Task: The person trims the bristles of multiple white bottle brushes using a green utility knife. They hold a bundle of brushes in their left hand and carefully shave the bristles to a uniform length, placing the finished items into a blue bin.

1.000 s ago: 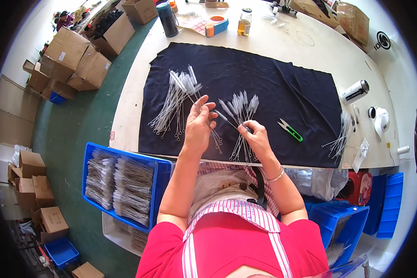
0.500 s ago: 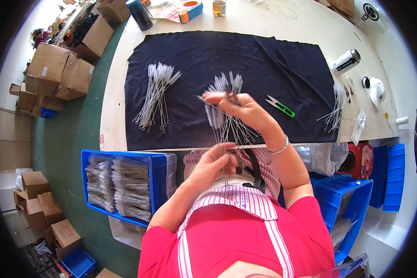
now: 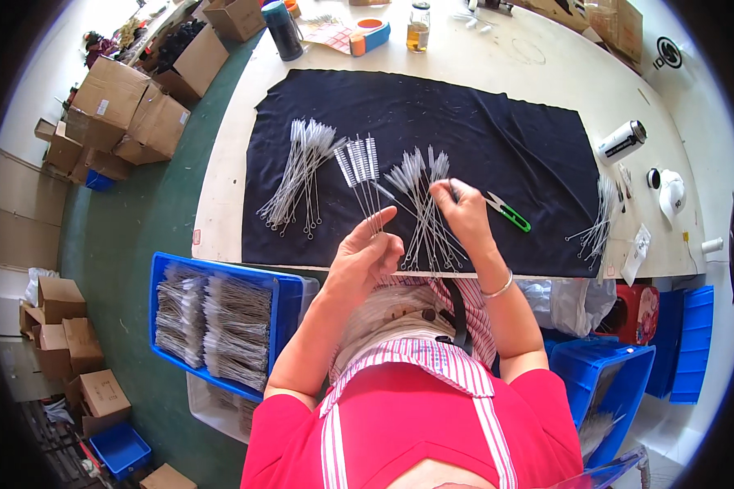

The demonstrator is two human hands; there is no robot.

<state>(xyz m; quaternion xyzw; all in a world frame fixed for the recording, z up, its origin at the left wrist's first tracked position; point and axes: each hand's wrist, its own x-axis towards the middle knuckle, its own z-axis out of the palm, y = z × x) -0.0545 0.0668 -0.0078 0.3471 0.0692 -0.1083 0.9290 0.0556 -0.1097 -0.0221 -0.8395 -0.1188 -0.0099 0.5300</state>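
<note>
My left hand pinches the wire stems of several thin straw brushes, their white bristle heads fanned upward over the dark cloth. Just right of it, my right hand is closed at the edge of the middle pile of brushes. A small dark thing shows at its fingers, too unclear to name. A second brush pile lies on the left of the cloth. Green-handled thread snips lie beside my right hand.
More brushes lie at the right, near a white bottle and a white cap. A dark flask, tape dispenser and jar of amber liquid stand at the back. A blue crate full of brushes sits below left.
My left hand has moved up and forward with the brushes, which now spread apart. My right hand has moved right, away from the brush heads. The whole view has shifted slightly.
</note>
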